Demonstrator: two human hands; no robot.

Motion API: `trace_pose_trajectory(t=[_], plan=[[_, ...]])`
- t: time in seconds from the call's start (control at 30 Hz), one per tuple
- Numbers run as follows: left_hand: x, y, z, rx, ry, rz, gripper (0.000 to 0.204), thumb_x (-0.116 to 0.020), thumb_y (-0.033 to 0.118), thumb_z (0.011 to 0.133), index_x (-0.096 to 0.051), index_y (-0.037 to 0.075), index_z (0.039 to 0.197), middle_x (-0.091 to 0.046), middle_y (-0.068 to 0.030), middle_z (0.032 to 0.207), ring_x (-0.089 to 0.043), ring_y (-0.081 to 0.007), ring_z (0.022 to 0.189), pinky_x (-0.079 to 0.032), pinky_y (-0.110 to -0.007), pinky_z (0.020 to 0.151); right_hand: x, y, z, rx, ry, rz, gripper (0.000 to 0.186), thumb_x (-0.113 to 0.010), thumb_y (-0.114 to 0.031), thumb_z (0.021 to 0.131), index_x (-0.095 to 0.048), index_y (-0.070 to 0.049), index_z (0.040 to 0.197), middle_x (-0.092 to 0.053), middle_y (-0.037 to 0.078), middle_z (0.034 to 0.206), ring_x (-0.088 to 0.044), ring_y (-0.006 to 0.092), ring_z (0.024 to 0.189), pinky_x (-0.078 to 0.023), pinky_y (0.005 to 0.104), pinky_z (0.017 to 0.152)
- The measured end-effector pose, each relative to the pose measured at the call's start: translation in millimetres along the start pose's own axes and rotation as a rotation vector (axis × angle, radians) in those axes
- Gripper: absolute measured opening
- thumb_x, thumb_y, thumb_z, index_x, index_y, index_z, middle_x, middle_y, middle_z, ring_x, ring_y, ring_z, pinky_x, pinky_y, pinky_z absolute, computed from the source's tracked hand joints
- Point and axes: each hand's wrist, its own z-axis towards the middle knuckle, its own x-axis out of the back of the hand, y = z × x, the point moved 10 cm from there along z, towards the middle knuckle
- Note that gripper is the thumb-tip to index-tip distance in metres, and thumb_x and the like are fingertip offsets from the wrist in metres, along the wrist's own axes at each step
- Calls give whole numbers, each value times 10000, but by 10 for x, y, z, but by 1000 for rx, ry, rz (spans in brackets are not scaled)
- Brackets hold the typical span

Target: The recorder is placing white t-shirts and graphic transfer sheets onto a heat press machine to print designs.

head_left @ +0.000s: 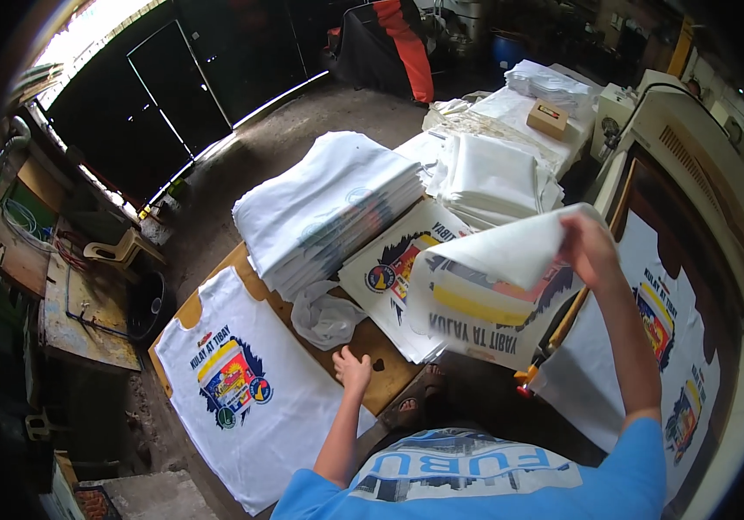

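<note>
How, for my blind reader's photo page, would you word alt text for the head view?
A person's right hand holds up a curled printed sheet; the left hand, apparently empty, is beside a printed white shirt on a tan table, with stacked white cloth beyond.

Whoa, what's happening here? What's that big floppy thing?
A person is holding up a sheet with a colorful picture on it, using the right hand. The left hand looks empty, beside a white shirt with a bright picture on it. Behind are a stack of white cloth and a pile of printed sheets. More printed cloth lies at the right.
</note>
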Motion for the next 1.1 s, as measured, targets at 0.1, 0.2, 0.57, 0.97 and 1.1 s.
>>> trace_pose_trajectory(t=[0.1, 0.2, 0.57, 0.97, 1.1], plan=[[-439, -378, 252, 227, -164, 31, 913, -469, 580, 732, -38, 74, 1357, 84, -234, 1385, 62, -366, 1290, -50, -559, 987, 179, 3, 1203, 59, 29, -102, 134, -479, -188, 789, -529, -65, 811, -559, 42, 693, -569, 157, 582, -463, 279, 441], [-776, -413, 250, 300, -325, 138, 1143, -404, 749, 643, 163, 13, 1309, 247, -250, 1335, 253, -366, 1240, 82, -608, 940, 227, -788, 2009, 440, 151, -295, 139, -474, -182, 802, -519, -50, 799, -555, 49, 684, -584, 174, 536, -514, 277, 468], [-691, -419, 173, 331, -383, 122, 1206, -398, 776, 616, 279, 8, 1253, 344, -273, 1271, 345, -388, 1178, 142, -619, 898, 786, 908, 3781, 377, 287, 439, 199, -410, -47, 800, -409, 44, 978, -543, 144, 807, -605, 283, 626, -554, 375, 565], [-839, -289, 179, 323, -458, 112, 1191, -440, 727, 652, 293, -7, 1236, 381, -254, 1254, 356, -384, 1172, 126, -615, 905, 915, 3010, 3977, -310, 508, 504, 254, -399, -40, 786, -327, 99, 986, -496, 286, 879, -590, 393, 668, -552, 392, 519], [-1182, -1333, 188, 315, -563, 10, 1192, -438, 726, 656, 292, -19, 1232, 382, -259, 1251, 354, -386, 1172, 127, -614, 905, 421, 2880, 3629, -423, 300, 205, 265, -433, -83, 781, -362, 73, 982, -524, 286, 884, -600, 354, 709, -534, 358, 509]])
